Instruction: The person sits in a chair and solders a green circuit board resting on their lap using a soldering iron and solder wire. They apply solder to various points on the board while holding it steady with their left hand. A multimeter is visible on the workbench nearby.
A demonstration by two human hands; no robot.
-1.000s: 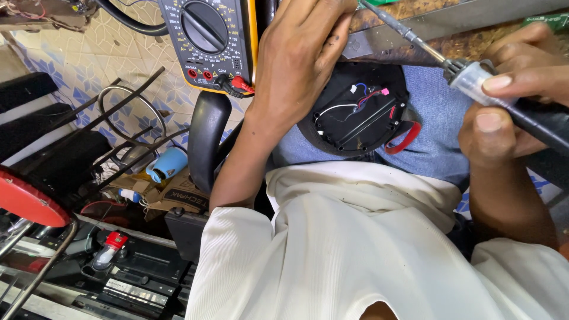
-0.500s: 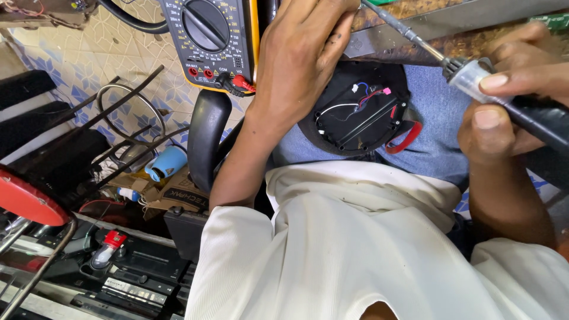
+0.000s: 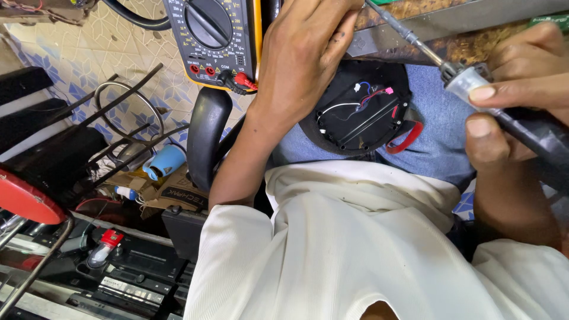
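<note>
My right hand (image 3: 521,89) grips a soldering iron (image 3: 474,80) by its black handle, and the thin metal tip points up and left toward the wooden bench edge (image 3: 438,29). My left hand (image 3: 302,59) reaches up to that edge beside a yellow-and-black multimeter (image 3: 213,35). Its fingers are curled and cut off by the top of the frame, so what they hold is hidden. A round black housing (image 3: 355,112) lies open on my lap, showing red, blue and white wires inside and a red strap at its side.
A black chair arm (image 3: 204,136) stands left of my knee. On the tiled floor to the left lie a wire rack (image 3: 127,109), a blue cup (image 3: 166,161), a cardboard box (image 3: 178,192), black electronic units (image 3: 130,278) and a red round part (image 3: 24,198).
</note>
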